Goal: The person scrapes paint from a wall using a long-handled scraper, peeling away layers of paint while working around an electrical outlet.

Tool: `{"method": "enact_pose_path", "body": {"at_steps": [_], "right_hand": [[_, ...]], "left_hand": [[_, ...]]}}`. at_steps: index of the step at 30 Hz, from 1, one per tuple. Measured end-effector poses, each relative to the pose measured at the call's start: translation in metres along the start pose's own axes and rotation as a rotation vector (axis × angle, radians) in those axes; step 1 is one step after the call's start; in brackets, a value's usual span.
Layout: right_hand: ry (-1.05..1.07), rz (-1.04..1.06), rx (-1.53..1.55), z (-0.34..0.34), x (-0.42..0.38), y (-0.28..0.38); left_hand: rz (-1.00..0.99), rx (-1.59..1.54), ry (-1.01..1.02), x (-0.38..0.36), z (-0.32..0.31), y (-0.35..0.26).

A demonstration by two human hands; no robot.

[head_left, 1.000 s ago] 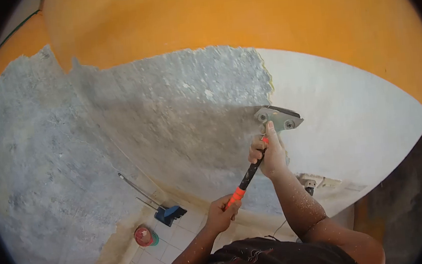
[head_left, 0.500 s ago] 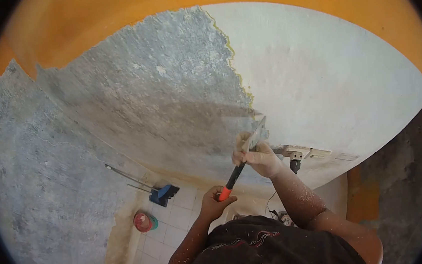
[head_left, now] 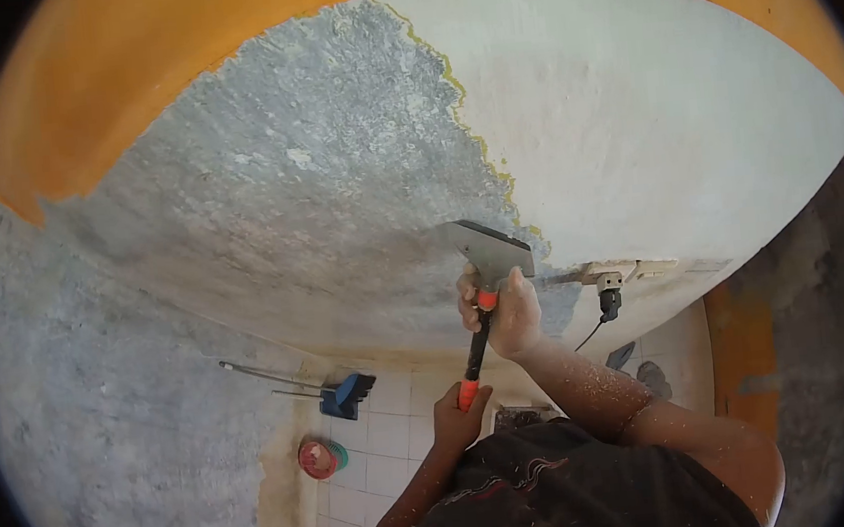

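Observation:
A wall scraper (head_left: 493, 250) with a wide grey metal blade and a black and orange handle is held in both hands. My left hand (head_left: 458, 421) is closed round the orange butt end of the handle. Higher up, my right hand (head_left: 516, 324), dusted white, wraps the neck just below the blade, with its thumb up along the blade. The blade lies at the wall, close to the ragged edge between the bare grey surface (head_left: 311, 143) and the white coating (head_left: 630, 115). Whether its edge touches the wall is hard to tell.
Right of the blade, a wall socket (head_left: 609, 280) holds a black plug (head_left: 609, 305) with its cord hanging down. On the tiled floor (head_left: 390, 397) stand a blue dustpan (head_left: 345, 397) and a red and green bucket (head_left: 317, 458). Orange paint (head_left: 172, 44) borders the wall above.
The scraper has turned from edge-on so its blade face now shows, and the blade has shifted left. Both hands remain on it. The camera view has shifted too.

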State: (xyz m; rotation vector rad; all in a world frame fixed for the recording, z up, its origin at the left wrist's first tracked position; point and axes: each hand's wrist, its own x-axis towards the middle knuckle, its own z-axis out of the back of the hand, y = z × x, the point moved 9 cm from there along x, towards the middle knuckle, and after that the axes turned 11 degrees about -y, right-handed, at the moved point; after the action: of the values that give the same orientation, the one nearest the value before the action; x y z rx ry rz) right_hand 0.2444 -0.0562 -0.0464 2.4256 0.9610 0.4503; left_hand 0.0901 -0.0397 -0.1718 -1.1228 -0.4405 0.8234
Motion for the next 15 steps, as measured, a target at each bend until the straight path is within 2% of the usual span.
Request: {"method": "enact_pose_path", "body": {"at_steps": [2, 4, 6, 7, 9, 11, 15], "right_hand": [[-0.094, -0.115, 0.014, 0.016, 0.003, -0.014], [-0.125, -0.152, -0.005, 0.019, 0.007, -0.019], [-0.221, -0.353, -0.087, 0.024, 0.006, -0.031], [-0.324, -0.354, -0.130, 0.023, 0.008, -0.028], [-0.340, -0.336, -0.149, 0.021, 0.016, -0.017], [-0.341, -0.317, -0.202, 0.014, 0.019, -0.008], [-0.319, -0.304, -0.263, 0.021, 0.021, -0.009]], "left_hand": [[-0.018, 0.067, 0.020, 0.003, -0.003, 0.009], [0.095, -0.164, 0.168, 0.001, -0.021, 0.019], [0.176, -0.259, 0.245, -0.003, -0.034, 0.020], [0.178, -0.386, 0.282, -0.003, -0.040, 0.012], [0.189, -0.519, 0.334, 0.003, -0.048, 0.007], [0.152, -0.709, 0.474, 0.007, -0.057, -0.005], [0.143, -0.643, 0.451, 0.006, -0.070, -0.009]]}}
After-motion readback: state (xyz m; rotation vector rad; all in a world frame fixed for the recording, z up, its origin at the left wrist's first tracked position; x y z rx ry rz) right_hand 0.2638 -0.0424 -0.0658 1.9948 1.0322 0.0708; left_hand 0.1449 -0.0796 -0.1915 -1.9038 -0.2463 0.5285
